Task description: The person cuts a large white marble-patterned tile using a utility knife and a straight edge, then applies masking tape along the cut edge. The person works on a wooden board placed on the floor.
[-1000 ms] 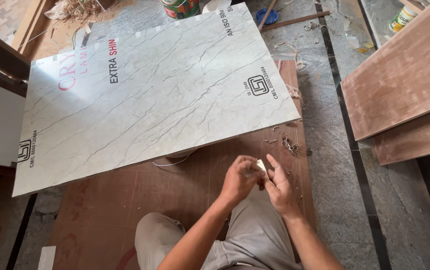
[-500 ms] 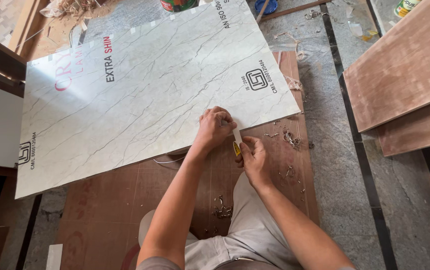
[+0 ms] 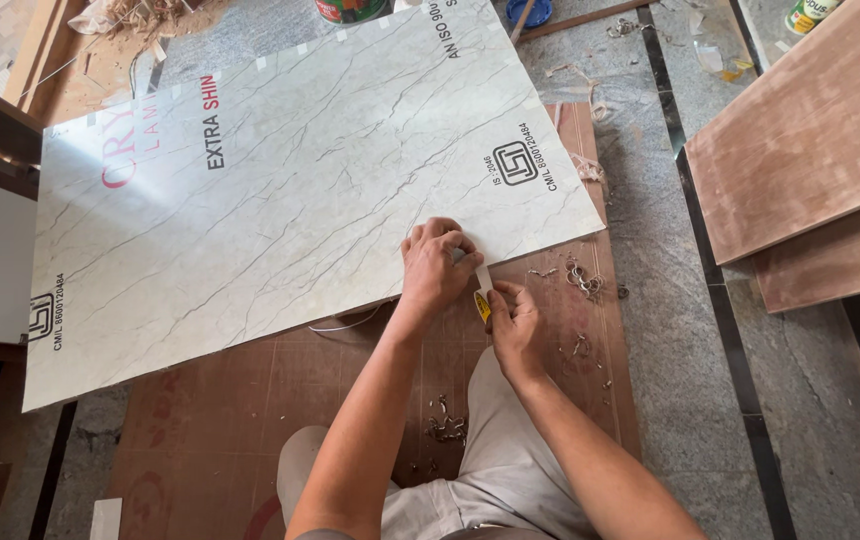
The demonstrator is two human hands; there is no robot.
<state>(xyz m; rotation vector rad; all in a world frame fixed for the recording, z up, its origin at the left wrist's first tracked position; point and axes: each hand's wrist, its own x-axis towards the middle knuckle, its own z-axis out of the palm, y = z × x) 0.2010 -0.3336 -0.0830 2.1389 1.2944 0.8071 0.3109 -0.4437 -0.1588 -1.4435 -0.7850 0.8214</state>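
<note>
At the near edge of the large white marble-patterned laminate sheet, my left hand presses down, its grip curled tight on the sheet's border. My right hand pinches a small yellow-handled cutter, its pale blade touching that edge. Both rest over a brown plywood board on the floor.

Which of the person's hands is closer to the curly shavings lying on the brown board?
Right. The right hand sits just left of the shavings on the brown board; the left hand rests farther off, on the marble-patterned sheet's near edge.
</note>
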